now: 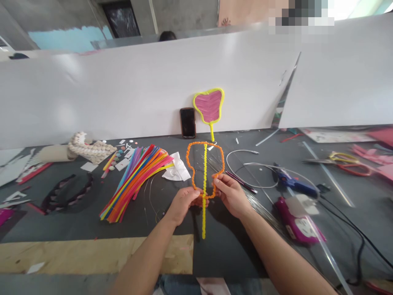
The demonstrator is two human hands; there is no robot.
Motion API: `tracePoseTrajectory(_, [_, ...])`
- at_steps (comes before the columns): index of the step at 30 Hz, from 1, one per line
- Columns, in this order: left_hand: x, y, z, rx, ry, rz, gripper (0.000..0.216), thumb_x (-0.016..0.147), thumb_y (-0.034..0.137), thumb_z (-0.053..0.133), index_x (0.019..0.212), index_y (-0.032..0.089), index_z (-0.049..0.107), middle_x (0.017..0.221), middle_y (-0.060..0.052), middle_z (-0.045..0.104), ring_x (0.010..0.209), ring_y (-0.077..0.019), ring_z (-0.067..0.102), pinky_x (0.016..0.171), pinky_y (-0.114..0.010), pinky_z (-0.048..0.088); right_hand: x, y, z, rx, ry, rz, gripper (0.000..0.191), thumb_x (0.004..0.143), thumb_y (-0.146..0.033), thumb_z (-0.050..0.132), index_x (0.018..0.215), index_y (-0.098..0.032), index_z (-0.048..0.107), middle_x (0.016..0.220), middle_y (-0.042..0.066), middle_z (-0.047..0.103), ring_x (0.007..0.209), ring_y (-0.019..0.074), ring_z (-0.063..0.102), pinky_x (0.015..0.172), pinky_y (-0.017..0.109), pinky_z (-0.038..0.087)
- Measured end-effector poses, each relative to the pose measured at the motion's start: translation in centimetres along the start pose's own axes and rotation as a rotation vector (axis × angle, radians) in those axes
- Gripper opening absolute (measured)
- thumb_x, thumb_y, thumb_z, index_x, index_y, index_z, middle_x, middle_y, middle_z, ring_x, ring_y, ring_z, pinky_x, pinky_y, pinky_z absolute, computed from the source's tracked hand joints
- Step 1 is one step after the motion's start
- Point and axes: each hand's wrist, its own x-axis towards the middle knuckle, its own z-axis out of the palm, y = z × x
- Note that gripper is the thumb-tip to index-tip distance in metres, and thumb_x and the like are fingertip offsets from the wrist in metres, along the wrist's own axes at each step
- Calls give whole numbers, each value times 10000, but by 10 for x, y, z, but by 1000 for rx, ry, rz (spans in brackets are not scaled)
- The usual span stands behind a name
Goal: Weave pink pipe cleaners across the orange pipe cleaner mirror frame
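- Pinching an orange loop (187, 157) of fuzzy wire from both sides, low on its rim, the person holds it over the middle of the desk (227, 250), nearer the near edge than the far one.
- Left hand (185, 203): thumb and fingers closed on the loop's lower left, just beside the yellow stem (204, 221).
- Right hand (231, 195): thumb and fingertips closed on the lower right of the rim, a little higher than the left hand's hold.
- Stem runs lengthwise inside the loop, from its top side down across the bottom side, and on towards the near edge. Whether it is fastened at that lower crossing, cannot tell.
- On handling, my judgement: light fingertip pressure suits soft wire; a hard squeeze would likely kink the rim. Best to steady the crossing with the left hand and make small bends with the right, checking that the stem stays centred. The left side dips inward more than the right, so even curves seem worth care.
- Loop relative to grip: most of it stands beyond the fingers, towards the far edge, unsupported by either hand; the stem's tail hangs clear below them, between the wrists.
- Near the far edge: a pink-faced, yellow-rimmed piece (210, 107) upright beside a phone (188, 123).
- Left of the hands: a bundle of coloured fuzzy stems (135, 184).
- Towards the right edge: glue gun (296, 184), scissors (339, 161).
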Motion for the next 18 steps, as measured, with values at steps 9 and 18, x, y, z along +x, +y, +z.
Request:
tracePoseTrajectory(9, [0, 0, 5, -5, 103, -68, 257, 618, 276, 795, 776, 135, 650, 717, -28, 707, 636, -144, 669, 673, -264, 512, -2, 0, 1, -34, -10, -18, 254, 694, -346, 763, 855, -190, 643, 705, -26, 578, 558, 75, 462, 538, 225, 372])
tracePoseTrajectory(18, [-2, 4, 10, 34, 163, -140, 339, 566, 308, 823, 744, 132, 594, 678, -41, 704, 575, -161, 672, 570, -252, 516, 1, -7, 0, -8, 74, -101, 278, 669, -333, 774, 874, -219, 623, 789, -11, 615, 593, 90, 479, 548, 235, 395])
